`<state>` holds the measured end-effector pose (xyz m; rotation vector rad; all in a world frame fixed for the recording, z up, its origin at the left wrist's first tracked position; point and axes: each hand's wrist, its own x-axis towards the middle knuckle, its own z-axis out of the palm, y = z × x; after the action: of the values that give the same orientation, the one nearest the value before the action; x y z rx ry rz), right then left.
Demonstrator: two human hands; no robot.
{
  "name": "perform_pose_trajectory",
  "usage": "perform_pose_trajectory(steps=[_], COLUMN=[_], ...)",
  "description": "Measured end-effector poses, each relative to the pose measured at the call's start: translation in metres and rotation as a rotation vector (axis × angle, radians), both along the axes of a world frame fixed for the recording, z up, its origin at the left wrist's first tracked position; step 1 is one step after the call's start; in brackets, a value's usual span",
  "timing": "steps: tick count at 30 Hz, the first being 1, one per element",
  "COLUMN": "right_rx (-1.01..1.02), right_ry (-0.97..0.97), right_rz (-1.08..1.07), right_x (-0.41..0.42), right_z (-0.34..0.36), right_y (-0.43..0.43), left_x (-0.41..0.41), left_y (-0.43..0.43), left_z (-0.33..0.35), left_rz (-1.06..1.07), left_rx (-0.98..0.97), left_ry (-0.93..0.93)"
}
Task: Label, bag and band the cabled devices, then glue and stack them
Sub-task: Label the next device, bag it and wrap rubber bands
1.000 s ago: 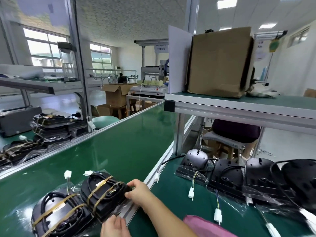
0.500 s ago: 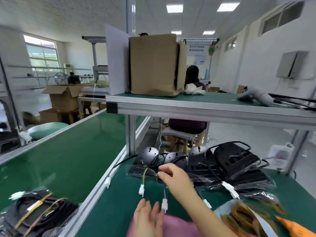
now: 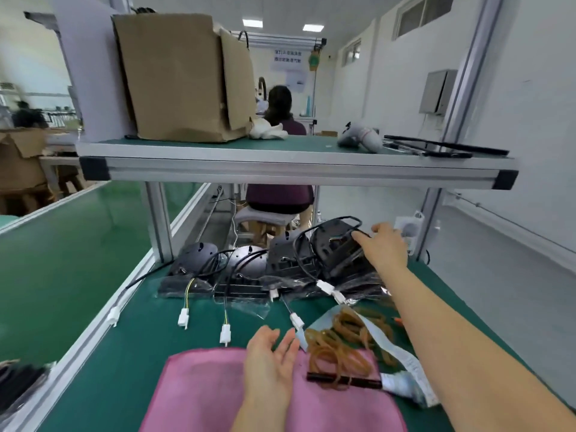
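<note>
Head view. My right hand point(image 3: 385, 249) is at the rightmost cabled device point(image 3: 335, 249), in the row along the table's point(image 3: 149, 344) far edge. Its fingers touch the top; I cannot tell if they grip. Left hand point(image 3: 270, 358) lies over the pink cloth point(image 3: 199, 391) at the near edge, fingers loose and spread. Rubber bands point(image 3: 338, 353) sit just beside it.

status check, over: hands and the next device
Left grip open, over pink cloth. Right grip on rightmost black device, hold unclear. Rubber bands at cloth's right edge, not blocking the reach.
</note>
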<state>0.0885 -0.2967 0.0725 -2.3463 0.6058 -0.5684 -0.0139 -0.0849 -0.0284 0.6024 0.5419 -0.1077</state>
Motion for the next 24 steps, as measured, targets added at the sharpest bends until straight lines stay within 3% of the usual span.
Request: perform_pose_trajectory(steps=[3, 8, 11, 17, 24], right_rx=[0.179, 0.143, 0.292, 0.653, 0.53], right_ry=[0.173, 0.328, 0.369, 0.213, 0.032], right_rz=[0.112, 0.171, 0.22, 0.192, 0.192], right_x=[0.016, 0.031, 0.037, 0.04, 0.032], right_z=[0.009, 0.022, 0.021, 0.007, 0.032], right_y=[0.0, 0.0, -0.002, 0.0, -0.002], left_x=[-0.008, -0.02, -0.025, -0.027, -0.026], left_y=[0.002, 0.01, 0.015, 0.02, 0.015], left_z=[-0.003, -0.008, -0.011, -0.015, -0.009], left_rz=[-0.01, -0.006, -0.011, -0.008, -0.043], left_rx=[0.005, 0.019, 0.036, 0.038, 0.035], left_ry=[0.005, 0.029, 0.021, 0.048, 0.052])
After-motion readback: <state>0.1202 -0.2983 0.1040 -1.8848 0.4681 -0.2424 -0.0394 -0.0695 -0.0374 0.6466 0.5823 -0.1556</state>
